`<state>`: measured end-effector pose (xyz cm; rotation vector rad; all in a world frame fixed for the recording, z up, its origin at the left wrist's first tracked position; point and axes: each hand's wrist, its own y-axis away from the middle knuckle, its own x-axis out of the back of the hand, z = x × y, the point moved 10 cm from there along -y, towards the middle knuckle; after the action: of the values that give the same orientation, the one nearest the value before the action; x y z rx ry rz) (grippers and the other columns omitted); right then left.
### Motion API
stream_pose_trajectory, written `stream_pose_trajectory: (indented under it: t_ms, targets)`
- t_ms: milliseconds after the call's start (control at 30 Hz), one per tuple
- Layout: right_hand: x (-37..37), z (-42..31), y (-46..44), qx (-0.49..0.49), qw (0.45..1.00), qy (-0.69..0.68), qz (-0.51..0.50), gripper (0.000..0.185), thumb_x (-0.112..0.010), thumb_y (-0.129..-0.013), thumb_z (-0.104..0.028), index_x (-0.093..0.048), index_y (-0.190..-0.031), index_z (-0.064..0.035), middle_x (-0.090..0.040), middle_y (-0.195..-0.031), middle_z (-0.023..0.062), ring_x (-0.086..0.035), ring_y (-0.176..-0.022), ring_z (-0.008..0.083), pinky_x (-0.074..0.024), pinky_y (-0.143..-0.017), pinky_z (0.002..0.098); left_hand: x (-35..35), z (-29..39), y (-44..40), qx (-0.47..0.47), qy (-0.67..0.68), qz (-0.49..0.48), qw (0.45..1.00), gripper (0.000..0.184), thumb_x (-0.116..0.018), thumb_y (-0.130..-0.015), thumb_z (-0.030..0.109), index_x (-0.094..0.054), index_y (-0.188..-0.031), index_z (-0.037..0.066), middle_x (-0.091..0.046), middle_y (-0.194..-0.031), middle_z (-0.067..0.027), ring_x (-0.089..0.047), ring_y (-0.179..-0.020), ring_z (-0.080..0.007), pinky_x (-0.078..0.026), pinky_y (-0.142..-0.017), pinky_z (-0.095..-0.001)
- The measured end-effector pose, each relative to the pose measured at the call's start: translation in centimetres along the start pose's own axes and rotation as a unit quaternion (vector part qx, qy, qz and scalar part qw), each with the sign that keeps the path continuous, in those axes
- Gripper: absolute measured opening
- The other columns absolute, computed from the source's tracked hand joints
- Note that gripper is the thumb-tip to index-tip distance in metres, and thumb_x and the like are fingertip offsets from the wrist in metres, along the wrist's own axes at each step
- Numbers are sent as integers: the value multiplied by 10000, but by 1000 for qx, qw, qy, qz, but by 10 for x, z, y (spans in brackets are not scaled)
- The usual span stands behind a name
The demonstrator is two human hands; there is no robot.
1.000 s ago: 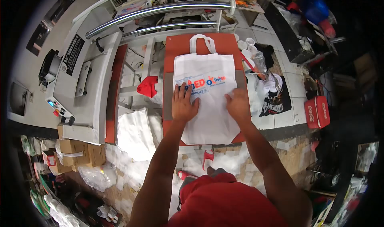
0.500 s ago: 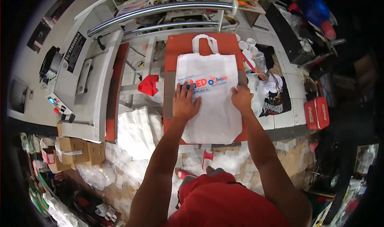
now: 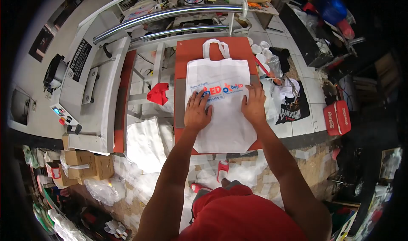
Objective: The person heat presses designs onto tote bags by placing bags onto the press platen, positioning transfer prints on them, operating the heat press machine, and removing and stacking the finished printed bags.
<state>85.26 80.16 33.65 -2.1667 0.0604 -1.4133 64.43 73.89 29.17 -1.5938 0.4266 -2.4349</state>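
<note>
Starting closest in, it's the red shirt (image 3: 246, 217), blocking most of the legs, with red slippers (image 3: 222, 168) poking out beyond. Up to the white tote bag (image 3: 223, 132), laid flat on the red board (image 3: 183, 56), likely so its printed face sits level! Left grip (image 3: 196, 114): fingers spread, palm down, covering part of the print (image 3: 236, 87), so that wording can't be read in full. Right grip (image 3: 255, 107): spread too, along the bag's right edge, no pinch visible; together they seem to brace the cloth flat. Beneath, a grey pad (image 3: 180, 109) shows only at the sides. Farther off, a metal rail (image 3: 170, 14) crosses in front of clutter too jumbled to sort out.
</note>
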Motion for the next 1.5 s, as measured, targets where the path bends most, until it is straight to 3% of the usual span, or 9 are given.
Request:
stream_pose_trajectory:
  t_ms: [100, 200, 300, 433, 733, 933, 1167, 1233, 1500]
  targets:
    - [7, -37, 3, 23, 997, -73, -28, 492, -626, -816, -122, -481, -1273, -14, -423, -1342, 167, -406, -1234, 375, -364, -997, 505, -2, -2, 1, 5, 8, 0, 1000, 482, -573, -887, 210, -478, -1345, 97, -418, -1439, -129, -335, -1362, -382, -280, -1132, -485]
    - [-21, -58, 22, 109, 988, -69, -82, 573, -616, -830, -197, -440, -1346, -20, -355, -1445, 167, -277, -1370, 386, -253, -1115, 509, -1, -4, -1, 9, 3, 8, 1000, 468, -556, -886, 165, -471, -1339, 86, -416, -1436, -132, -331, -1361, -388, -292, -1126, -486]
    - [-42, -41, 34, 55, 989, -76, -117, 613, -625, -820, -210, -425, -1371, -31, -339, -1465, 163, -266, -1376, 388, -257, -1104, 526, 1, -8, -1, 23, 28, 28, 999, 455, -553, -855, 104, -491, -1304, 74, -424, -1420, -142, -337, -1353, -399, -306, -1117, -484]
    - [-41, -41, 36, 74, 988, -78, -107, 642, -631, -810, -216, -414, -1391, -50, -322, -1486, 152, -249, -1386, 389, -259, -1098, 536, 8, -12, -3, 18, 65, 61, 996, 377, -547, -809, 12, -564, -1181, 69, -458, -1371, -155, -370, -1322, -415, -347, -1091, -485]
    - [-32, -17, 31, -2, 990, -138, -32, 553, -624, -785, -223, -521, -1315, -100, -383, -1452, 104, -289, -1374, 354, -261, -1086, 539, -1, -9, 1, -47, 108, 78, 990, 189, -546, -789, -22, -589, -954, 59, -560, -1215, -129, -454, -1239, -377, -388, -1054, -473]
    - [-28, -8, 38, -22, 991, -132, 7, 293, -654, -751, -174, -656, -1042, -137, -580, -1226, 18, -462, -1223, 288, -317, -989, 491, 20, 0, 6, 5, 86, 77, 993, 157, -550, -748, 64, -545, -904, 79, -554, -1095, -104, -498, -1129, -339, -341, -1050, -468]
    - [-35, -18, 37, 23, 992, -121, 9, 234, -674, -752, -181, -678, -984, -154, -598, -1193, 0, -491, -1180, 284, -322, -993, 481, 27, -7, 6, 26, 39, 133, 990, 377, -577, -716, 119, -609, -1091, 102, -560, -1211, -105, -455, -1234, -351, -318, -1061, -500]
    - [-32, -21, 38, 32, 993, -114, 15, 241, -674, -762, -197, -684, -1000, -159, -594, -1201, 5, -485, -1187, 288, -319, -1004, 482, 14, -4, 5, 7, 3, 77, 997, 471, -588, -706, 138, -618, -1176, 127, -547, -1280, -97, -425, -1282, -359, -306, -1081, -507]
    - [-26, -42, 36, 69, 994, -61, -55, 342, -655, -805, -258, -657, -1143, -211, -511, -1317, 47, -380, -1290, 337, -214, -1059, 588, 15, -4, 4, 16, -8, 85, 996, 448, -598, -698, 144, -630, -1144, 128, -544, -1280, -91, -433, -1270, -356, -320, -1077, -503]
